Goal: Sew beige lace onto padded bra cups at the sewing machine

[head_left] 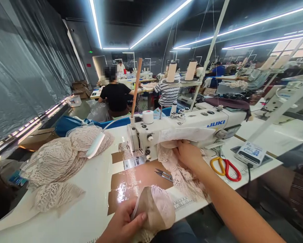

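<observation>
- Beige, cup-shaped fabric piece (158,209) at the near edge of the glossy white table (90,189), pinched between thumb and fingers of the left hand (126,219).
- Right hand (189,153) among pale pink lace pieces (180,175) beneath the white JUKI sewing machine (192,118); fingertips hidden, grip cannot be told.
- Small silver snips (163,174) beside the lace.
- Yellow-and-red-handled scissors (226,167) right of the right forearm.

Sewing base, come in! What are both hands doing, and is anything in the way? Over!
Left hand holding pale cup. Right hand at lace pieces, beside sewing machine. Snips lying between hands.
</observation>
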Demonstrator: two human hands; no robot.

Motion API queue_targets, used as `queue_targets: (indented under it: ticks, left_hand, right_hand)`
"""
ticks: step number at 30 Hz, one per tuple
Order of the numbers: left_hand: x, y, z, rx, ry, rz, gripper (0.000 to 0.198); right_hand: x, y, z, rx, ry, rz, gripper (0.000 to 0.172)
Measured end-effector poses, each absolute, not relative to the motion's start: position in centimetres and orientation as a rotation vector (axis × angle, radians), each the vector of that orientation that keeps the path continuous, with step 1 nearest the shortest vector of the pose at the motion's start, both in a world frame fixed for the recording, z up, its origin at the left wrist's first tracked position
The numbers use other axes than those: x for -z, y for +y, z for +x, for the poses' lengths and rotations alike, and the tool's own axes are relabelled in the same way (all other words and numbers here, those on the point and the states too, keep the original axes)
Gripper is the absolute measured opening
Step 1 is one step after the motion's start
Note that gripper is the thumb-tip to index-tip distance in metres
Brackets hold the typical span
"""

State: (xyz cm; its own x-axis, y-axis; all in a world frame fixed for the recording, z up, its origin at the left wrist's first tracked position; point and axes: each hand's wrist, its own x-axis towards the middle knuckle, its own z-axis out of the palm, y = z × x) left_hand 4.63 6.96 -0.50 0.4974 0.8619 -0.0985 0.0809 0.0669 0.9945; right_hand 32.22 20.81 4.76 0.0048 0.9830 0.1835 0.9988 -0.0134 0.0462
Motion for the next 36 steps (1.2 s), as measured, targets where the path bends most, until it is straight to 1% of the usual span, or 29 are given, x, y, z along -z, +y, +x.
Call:
queue_targets:
  ticks: [4, 6, 8, 10, 12, 15, 18, 20, 21, 22, 23, 24, 25, 27, 28, 30, 33, 36]
  left_hand:
    - [0.3, 6.8, 4.7, -0.889, 0.885, 1.267, 0.044]
    - [0.2, 6.7, 4.9, -0.956, 0.903, 1.183, 0.041]
    - [0.1, 6.7, 5.1, -1.010, 0.945, 1.088, 0.041]
    - [-0.1, 6.6, 5.1, -1.087, 1.005, 1.009, 0.041]
    - [-0.2, 6.5, 4.9, -1.182, 1.043, 0.939, 0.041]
    - [-0.3, 6.4, 3.9, -1.241, 1.021, 0.831, 0.044]
    - [-0.5, 6.3, 2.7, -1.229, 1.021, 0.764, 0.047]
    - [-0.6, 6.3, 2.7, -1.239, 1.065, 0.771, 0.048]
    - [-0.7, 6.3, 3.0, -1.243, 1.088, 0.790, 0.047]
    - [-0.9, 6.2, 3.4, -1.237, 1.103, 0.818, 0.046]
    - [-1.0, 6.1, 3.9, -1.226, 1.114, 0.856, 0.044]
    - [-1.2, 6.0, 4.4, -1.221, 1.125, 0.908, 0.042]
    - [-1.4, 5.8, 4.9, -1.222, 1.142, 0.974, 0.040]
    - [-1.7, 5.4, 5.4, -1.238, 1.200, 1.120, 0.036]
    - [-1.8, 5.2, 5.5, -1.249, 1.237, 1.183, 0.036]
    - [-1.9, 4.9, 5.2, -1.260, 1.300, 1.249, 0.037]
    - [-1.7, 4.6, 4.5, -1.248, 1.326, 1.255, 0.042]
    - [-1.0, 4.1, 3.3, -1.213, 1.324, 1.201, 0.045]
  right_hand:
    - [-5.5, 18.8, 33.0, 0.307, -2.164, -2.038, 0.043]
    - [-5.1, 17.4, 33.3, 0.368, -2.121, -1.943, 0.039]
    - [-4.4, 15.9, 33.1, 0.401, -2.086, -1.740, 0.034]
    - [-3.3, 14.3, 32.3, 0.327, -2.139, -1.400, 0.031]
    - [-2.0, 12.7, 31.2, 0.108, -2.298, -1.076, 0.026]
    - [-0.3, 11.3, 30.6, -0.092, -2.452, -0.911, 0.027]
    - [0.1, 10.9, 30.8, -0.229, -2.288, -0.899, 0.024]
    - [-0.5, 10.7, 30.3, -0.493, -2.105, -0.895, 0.025]
    - [-1.0, 10.5, 29.6, -0.692, -2.018, -0.885, 0.031]
    - [-1.5, 10.3, 28.6, -0.916, -1.914, -0.868, 0.043]
    - [-2.0, 10.1, 27.5, -1.146, -1.841, -0.824, 0.061]
    - [-2.4, 10.0, 26.2, -1.362, -1.792, -0.767, 0.074]
    - [-2.7, 9.8, 24.9, -1.567, -1.714, -0.710, 0.073]
    - [-2.8, 9.6, 22.6, -1.871, -1.493, -0.613, 0.060]
    - [-2.6, 9.6, 21.8, -1.965, -1.396, -0.572, 0.054]
    - [-2.3, 9.3, 20.8, -2.069, -1.282, -0.507, 0.048]
    - [-2.0, 8.6, 21.2, -2.171, -1.228, -0.451, 0.049]
    - [-2.9, 7.7, 23.6, -2.150, -1.189, -0.511, 0.057]
